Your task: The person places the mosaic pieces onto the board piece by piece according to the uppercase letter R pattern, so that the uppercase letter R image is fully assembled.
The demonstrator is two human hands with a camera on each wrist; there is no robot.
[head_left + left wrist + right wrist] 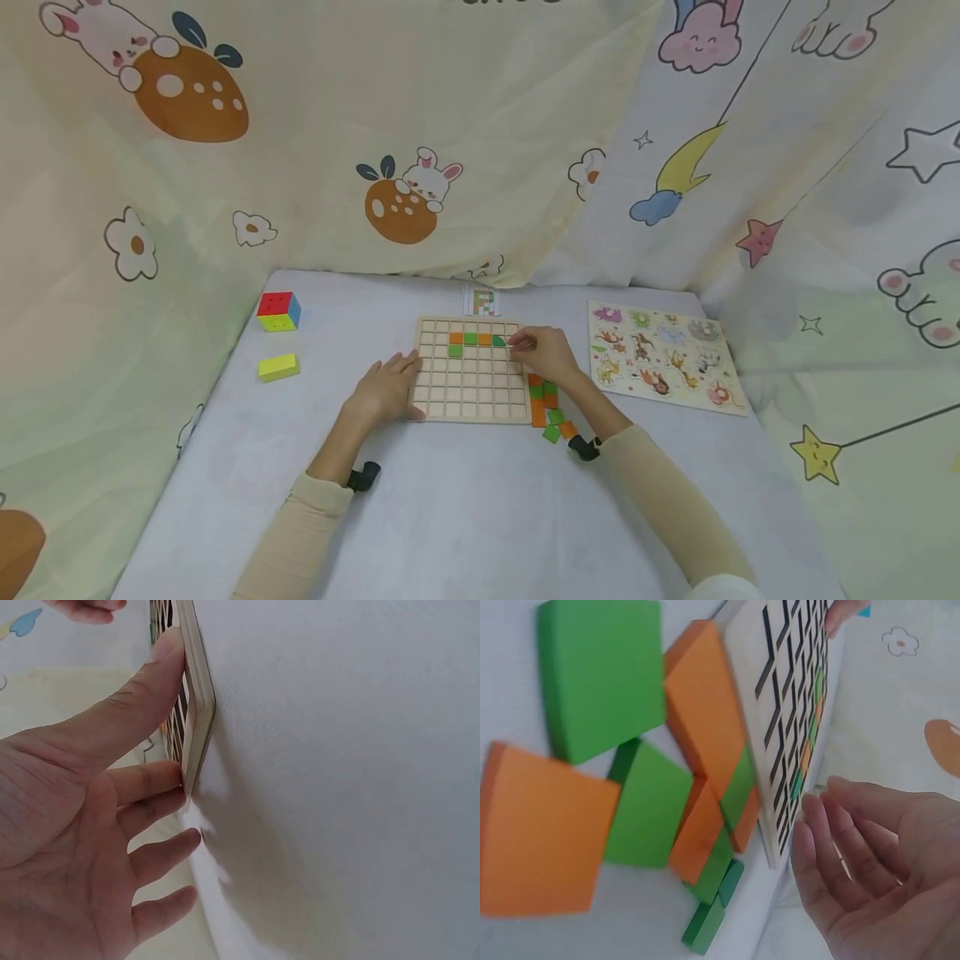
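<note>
A wooden grid board (487, 392) holds a row of alternating orange and green tiles, with one green tile (455, 352) below its left end. Along the board's left edge rests my left hand (385, 390); in the left wrist view its thumb touches the near corner of the board (199, 705) and the other fingers are spread. My right hand (547, 354) is over the board's right side, its fingertips beside the row's rightmost green tile (498, 341). In the right wrist view this hand (885, 862) has bent, relaxed fingers with no piece visible between them.
Loose orange and green tiles (555, 416) lie right of the board, below my right forearm. A small pattern card (483, 301) is behind the board. An animal puzzle board (660, 354) lies at the right; a colourful cube (278, 312) and a yellow block (278, 367) stand at the left.
</note>
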